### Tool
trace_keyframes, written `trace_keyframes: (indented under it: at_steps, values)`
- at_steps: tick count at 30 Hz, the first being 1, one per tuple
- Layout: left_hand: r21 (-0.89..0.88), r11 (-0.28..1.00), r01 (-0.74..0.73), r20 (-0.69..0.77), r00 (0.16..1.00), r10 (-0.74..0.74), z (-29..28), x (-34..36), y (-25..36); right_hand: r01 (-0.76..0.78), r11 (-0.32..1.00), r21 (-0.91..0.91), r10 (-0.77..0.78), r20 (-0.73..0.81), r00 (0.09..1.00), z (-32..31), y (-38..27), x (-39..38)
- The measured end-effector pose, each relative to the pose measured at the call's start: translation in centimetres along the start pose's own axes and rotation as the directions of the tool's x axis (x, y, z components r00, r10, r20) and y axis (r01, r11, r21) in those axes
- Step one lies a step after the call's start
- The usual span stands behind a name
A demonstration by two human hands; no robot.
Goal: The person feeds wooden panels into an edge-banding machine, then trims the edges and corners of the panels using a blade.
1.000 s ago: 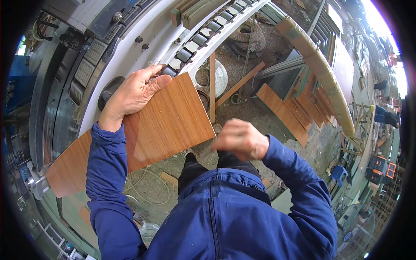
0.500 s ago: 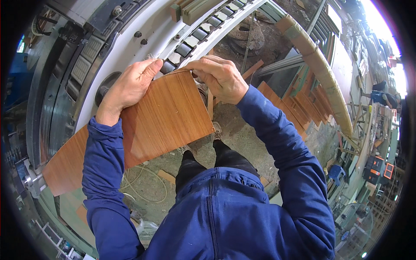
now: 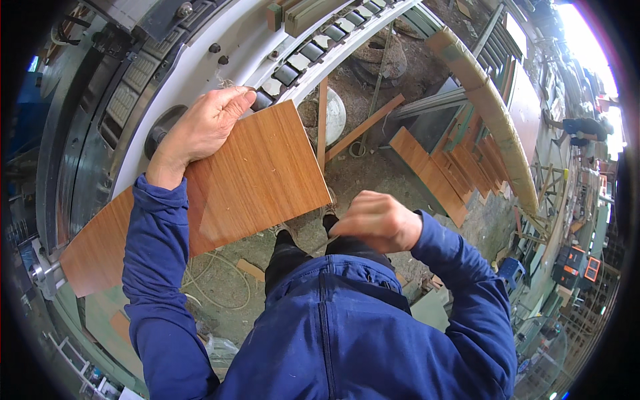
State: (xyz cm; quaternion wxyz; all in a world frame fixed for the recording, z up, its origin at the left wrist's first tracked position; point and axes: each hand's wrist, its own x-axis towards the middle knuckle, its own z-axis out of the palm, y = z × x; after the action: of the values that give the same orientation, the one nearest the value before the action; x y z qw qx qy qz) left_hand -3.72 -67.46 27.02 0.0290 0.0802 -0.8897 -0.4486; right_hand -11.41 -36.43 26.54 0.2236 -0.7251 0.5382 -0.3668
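A long wood-grain board [image 3: 267, 170] lies slantwise in front of me, its far edge against the white machine's roller track. My left hand [image 3: 207, 130] is closed on that far edge, thumb along the top; the fingers beneath are hidden. My right hand [image 3: 379, 221] is off the board, just right of its near corner and in front of my waist. Its fingers are curled and slightly blurred. A thin strip [image 3: 325, 245] sticks out from them toward the lower left.
The white machine [image 3: 220, 40] with black rollers [image 3: 311, 51] runs along the far left. Stacked wood-grain panels [image 3: 430, 173] and a long wrapped bundle [image 3: 497, 113] stand to the right. A hose [image 3: 248, 293] lies on the floor. A person [image 3: 580, 130] is far right.
My right hand has left the board's far corner and come down toward my waist with a thin strip. My left hand has stayed on the far edge; the board has hardly moved.
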Motion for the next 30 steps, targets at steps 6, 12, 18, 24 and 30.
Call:
trace_keyframes:
  at_steps: [6,12,18,24,30]
  values:
    - [-0.049,0.998,0.05,0.042,0.998,-0.048,0.0,0.1,-0.3,-0.576,0.694,0.432,0.708,-0.263,0.656,0.1,0.2,3.4]
    - [-0.044,0.997,0.059,0.038,0.998,-0.057,0.0,0.2,0.0,-0.463,0.572,0.677,0.79,-0.304,0.532,0.2,3.4,6.7]
    - [0.042,0.998,0.047,0.052,0.997,-0.049,-0.5,0.0,0.3,-0.483,0.626,0.612,0.779,-0.463,0.423,-0.5,6.4,10.5]
    - [0.245,0.956,-0.161,-0.308,0.922,0.234,1.9,0.2,-0.4,-0.331,0.477,0.814,0.843,-0.318,0.433,-0.8,4.1,10.0]
    - [0.408,0.883,0.232,-0.48,0.877,-0.008,0.2,-3.7,1.7,-0.441,0.789,0.428,0.613,-0.492,0.619,-1.2,7.1,8.5]
